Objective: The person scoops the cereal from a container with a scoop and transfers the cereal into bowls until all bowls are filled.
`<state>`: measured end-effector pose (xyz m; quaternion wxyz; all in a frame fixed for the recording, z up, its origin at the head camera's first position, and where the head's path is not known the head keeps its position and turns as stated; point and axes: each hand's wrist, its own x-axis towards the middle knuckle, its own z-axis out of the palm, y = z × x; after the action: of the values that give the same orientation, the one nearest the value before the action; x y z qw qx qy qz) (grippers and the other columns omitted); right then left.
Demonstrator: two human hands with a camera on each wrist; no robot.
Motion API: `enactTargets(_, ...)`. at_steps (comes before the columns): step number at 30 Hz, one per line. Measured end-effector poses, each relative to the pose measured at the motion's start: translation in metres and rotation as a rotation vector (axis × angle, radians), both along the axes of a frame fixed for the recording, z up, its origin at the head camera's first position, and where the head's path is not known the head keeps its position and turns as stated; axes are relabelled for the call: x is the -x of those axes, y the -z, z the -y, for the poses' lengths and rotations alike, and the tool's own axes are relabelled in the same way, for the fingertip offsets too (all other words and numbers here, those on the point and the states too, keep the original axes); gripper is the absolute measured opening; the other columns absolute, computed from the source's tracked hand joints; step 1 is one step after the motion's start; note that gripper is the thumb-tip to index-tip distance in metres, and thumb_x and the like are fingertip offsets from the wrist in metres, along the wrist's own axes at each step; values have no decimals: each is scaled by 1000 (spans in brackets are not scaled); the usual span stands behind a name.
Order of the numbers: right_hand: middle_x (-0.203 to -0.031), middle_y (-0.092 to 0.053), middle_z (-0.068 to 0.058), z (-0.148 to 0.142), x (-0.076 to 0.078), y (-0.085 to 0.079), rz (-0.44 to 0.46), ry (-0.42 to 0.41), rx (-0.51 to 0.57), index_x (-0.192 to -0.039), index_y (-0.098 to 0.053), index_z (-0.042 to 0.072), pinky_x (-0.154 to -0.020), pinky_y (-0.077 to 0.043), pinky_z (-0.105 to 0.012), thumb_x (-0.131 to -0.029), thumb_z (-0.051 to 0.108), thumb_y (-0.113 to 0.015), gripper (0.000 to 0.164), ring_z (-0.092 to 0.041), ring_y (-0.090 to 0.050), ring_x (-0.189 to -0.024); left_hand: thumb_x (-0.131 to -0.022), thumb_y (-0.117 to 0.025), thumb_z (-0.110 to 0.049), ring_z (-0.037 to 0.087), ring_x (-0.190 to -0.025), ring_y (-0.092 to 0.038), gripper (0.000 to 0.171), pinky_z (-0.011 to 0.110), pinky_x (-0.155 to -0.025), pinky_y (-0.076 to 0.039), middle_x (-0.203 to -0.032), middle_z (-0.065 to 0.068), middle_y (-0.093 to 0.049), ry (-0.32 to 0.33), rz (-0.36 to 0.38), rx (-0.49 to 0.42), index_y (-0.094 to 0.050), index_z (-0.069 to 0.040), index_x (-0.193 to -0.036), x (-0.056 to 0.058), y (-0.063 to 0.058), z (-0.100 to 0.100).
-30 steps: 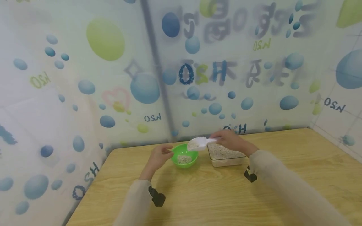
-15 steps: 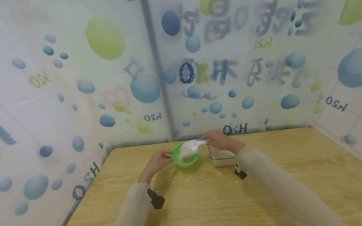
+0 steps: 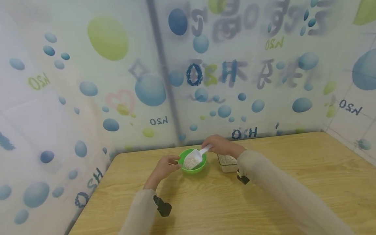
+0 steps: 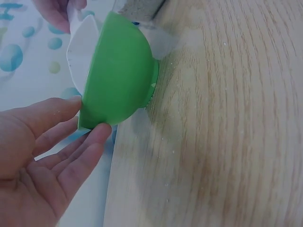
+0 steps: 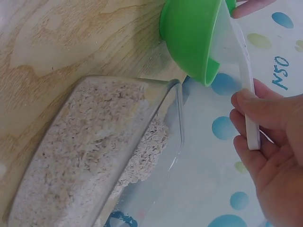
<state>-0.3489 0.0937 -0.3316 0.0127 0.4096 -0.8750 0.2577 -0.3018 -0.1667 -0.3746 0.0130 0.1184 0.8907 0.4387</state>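
Observation:
In the head view, a green bowl (image 3: 185, 167) stands on the table with pale flakes, like oats, in it. My left hand (image 3: 164, 168) pinches its left rim between thumb and fingers; the left wrist view shows the fingertips (image 4: 101, 132) against the bowl's outer side. My right hand (image 3: 219, 145) grips the handle of a white scoop (image 3: 197, 154). The scoop's blade tilts down inside the bowl, flakes at its front edge. In the right wrist view, thumb and fingers hold the scoop handle (image 5: 251, 118).
A clear rectangular container (image 3: 228, 168) full of the same flakes stands right of the bowl, partly behind my right forearm. The wooden table (image 3: 205, 202) meets a wall (image 3: 188, 107) printed with blue and green bubbles behind the bowl.
My right hand has brought the scoop leftward from above the container's edge, and down into the bowl, tipping it. My left hand has closed the small gap to the bowl's rim.

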Motion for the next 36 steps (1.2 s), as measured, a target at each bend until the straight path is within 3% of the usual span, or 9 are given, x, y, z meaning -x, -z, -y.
enactTargets(8, -95, -67, -8, 4, 3, -7, -28, -20, -57, -97, -70, 0, -86, -49, -36, -78, -14, -63, 25, -26, -60, -93, -85, -65, -7, 35, -98, -59, 33, 43, -78, -51, -111, 20, -61, 3, 3, -30, -60, 5, -116, 1, 1, 2)
enactTargets(14, -92, -66, -7, 3, 1, -16, 5, -4, -68, -97, -71, 1, -85, -49, -36, -78, -14, -62, 26, -25, -60, -92, -85, -65, -6, 35, -98, -59, 33, 43, -78, -51, -111, 19, -61, -2, 1, -34, -60, 5, -116, 0, 1, 2)
enactTargets(25, -89, -67, -7, 3, -1, -26, -152, 8, -107, -93, -72, 1, -83, -50, -34, -76, -14, -65, 24, -25, -62, -88, -84, -66, -4, 36, -97, -60, 33, 42, -76, -52, -110, 23, -61, -9, -9, -28, -60, 8, -115, -2, -1, -1)
enactTargets(36, -92, -67, -9, -3, -2, -38, -164, 69, -104, -94, -71, 1, -84, -49, -38, -79, -10, -64, 21, -28, -61, -90, -84, -65, -5, 35, -98, -59, 32, 43, -77, -52, -110, 20, -62, -20, -5, -3, -61, 5, -115, -1, -1, -1)
